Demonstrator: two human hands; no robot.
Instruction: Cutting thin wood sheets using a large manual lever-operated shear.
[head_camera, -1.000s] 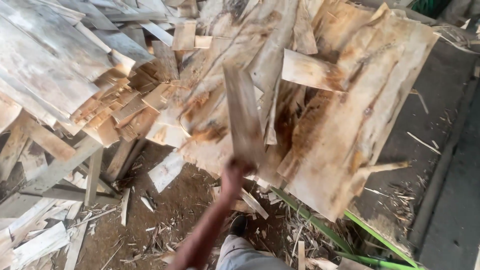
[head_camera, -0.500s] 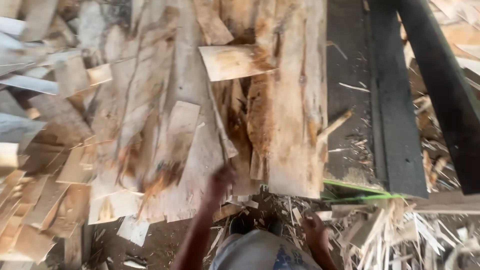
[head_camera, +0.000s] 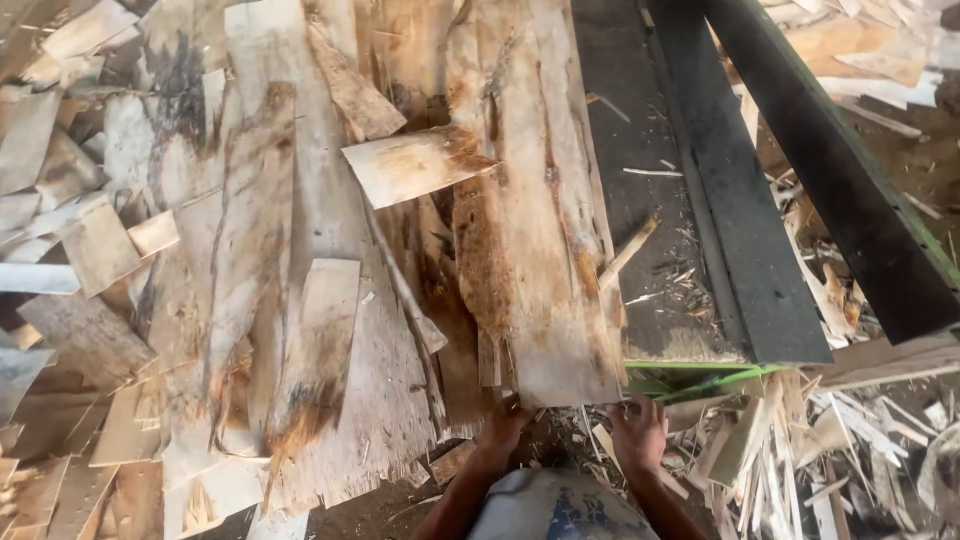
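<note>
A long pale veneer sheet (head_camera: 535, 210) with brown streaks lies lengthwise on the heap, its near end at the bottom middle. My left hand (head_camera: 500, 428) grips the near left corner of that sheet. My right hand (head_camera: 638, 430) holds the near right corner beside it. A narrower veneer strip (head_camera: 318, 335) rests flat on the pile to the left. A short rectangular offcut (head_camera: 415, 165) lies tilted across the sheets farther up.
Loose veneer pieces (head_camera: 90, 250) cover the left side in a heap. A dark metal table (head_camera: 690, 200) with a green edge runs along the right, and a black beam (head_camera: 850, 170) crosses above it. Splintered scraps (head_camera: 800, 450) litter the ground at lower right.
The strip my left hand held has landed flat on the pile. The view swung right, and both hands have come down onto the near end of the long veneer sheet.
</note>
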